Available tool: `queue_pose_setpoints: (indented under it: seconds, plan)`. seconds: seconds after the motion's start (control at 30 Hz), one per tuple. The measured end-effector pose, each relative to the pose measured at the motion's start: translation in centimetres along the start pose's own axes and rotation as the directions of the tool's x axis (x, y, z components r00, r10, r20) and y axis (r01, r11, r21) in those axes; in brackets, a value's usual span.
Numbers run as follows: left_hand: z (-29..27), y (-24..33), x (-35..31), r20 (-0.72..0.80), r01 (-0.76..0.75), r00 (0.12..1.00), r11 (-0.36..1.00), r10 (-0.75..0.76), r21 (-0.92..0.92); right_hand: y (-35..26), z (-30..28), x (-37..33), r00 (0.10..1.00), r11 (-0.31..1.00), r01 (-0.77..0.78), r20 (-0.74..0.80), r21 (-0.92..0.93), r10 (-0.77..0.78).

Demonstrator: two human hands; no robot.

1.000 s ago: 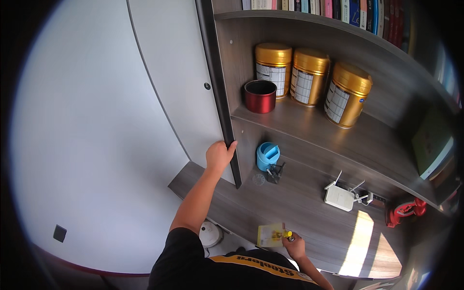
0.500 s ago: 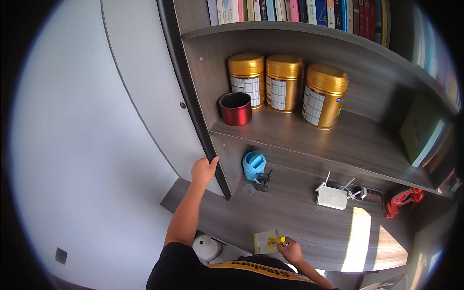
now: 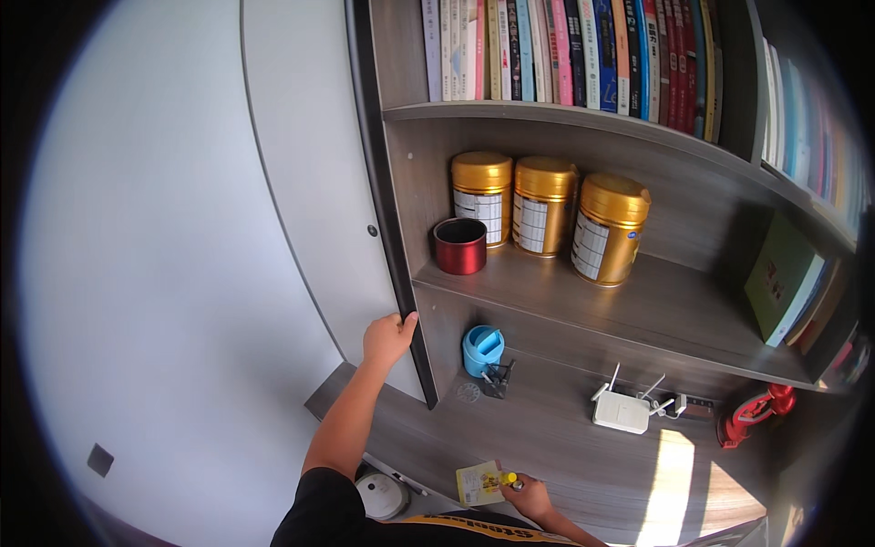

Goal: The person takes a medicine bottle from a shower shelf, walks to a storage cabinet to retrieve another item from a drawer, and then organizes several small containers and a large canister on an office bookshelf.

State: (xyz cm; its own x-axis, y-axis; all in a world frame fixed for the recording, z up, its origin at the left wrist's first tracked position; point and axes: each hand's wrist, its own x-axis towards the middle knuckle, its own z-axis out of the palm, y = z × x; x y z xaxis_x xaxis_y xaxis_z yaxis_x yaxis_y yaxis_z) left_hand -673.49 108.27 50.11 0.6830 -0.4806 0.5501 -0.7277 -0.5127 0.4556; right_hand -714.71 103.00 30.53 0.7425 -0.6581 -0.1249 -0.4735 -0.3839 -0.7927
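My left hand (image 3: 389,338) is closed on the dark edge strip (image 3: 378,164) of a pale sliding door (image 3: 305,164), thumb resting along it. Low in the view, over the desk's front edge, my right hand (image 3: 529,499) is closed round a flat yellow-and-white packet (image 3: 476,484) and a small thing with a yellow cap (image 3: 509,478). What kind of thing the cap belongs to is hard to make out. Inside the open cabinet, beside the door, stand a red cup-shaped pot (image 3: 460,248) and three gold cans (image 3: 543,206).
A blue lidded bin (image 3: 483,350) and a small black rack (image 3: 498,379) stand on the desk (image 3: 538,428). Farther right are a white router (image 3: 622,412), a power strip (image 3: 700,407) and a red device (image 3: 755,415). Books (image 3: 583,55) line the upper shelf; a white round appliance (image 3: 381,495) sits below.
The view has tilted upward, so the shelves sit lower and more books show. My left hand keeps its hold on the door edge; my right hand and packet appear slightly farther left.
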Motion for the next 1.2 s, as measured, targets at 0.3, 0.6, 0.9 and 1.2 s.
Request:
queue_pose_setpoints:
  seconds: [0.3,0.6,0.9,1.2]
  plan:
    - [-3.5,2.1,4.1,-0.177,-0.113,0.975,0.986,0.134,0.123,1.1,0.8,-1.9,1.000,0.999,0.023,-0.005,0.026,-0.023]
    - [-3.7,2.5,5.5,-0.136,-0.078,0.988,0.996,0.072,-0.037,0.6,1.2,-0.8,0.990,0.990,0.138,-0.032,-0.023,-0.139]
    - [-4.1,2.3,5.6,-0.081,-0.086,0.994,0.990,0.077,-0.115,0.5,2.0,-3.5,1.000,0.995,-0.011,0.024,0.097,0.009]
    - [-3.5,1.9,5.4,-0.129,-0.157,0.980,0.987,0.150,-0.043,-0.1,1.0,-0.5,0.998,0.997,0.071,-0.002,-0.009,-0.071]
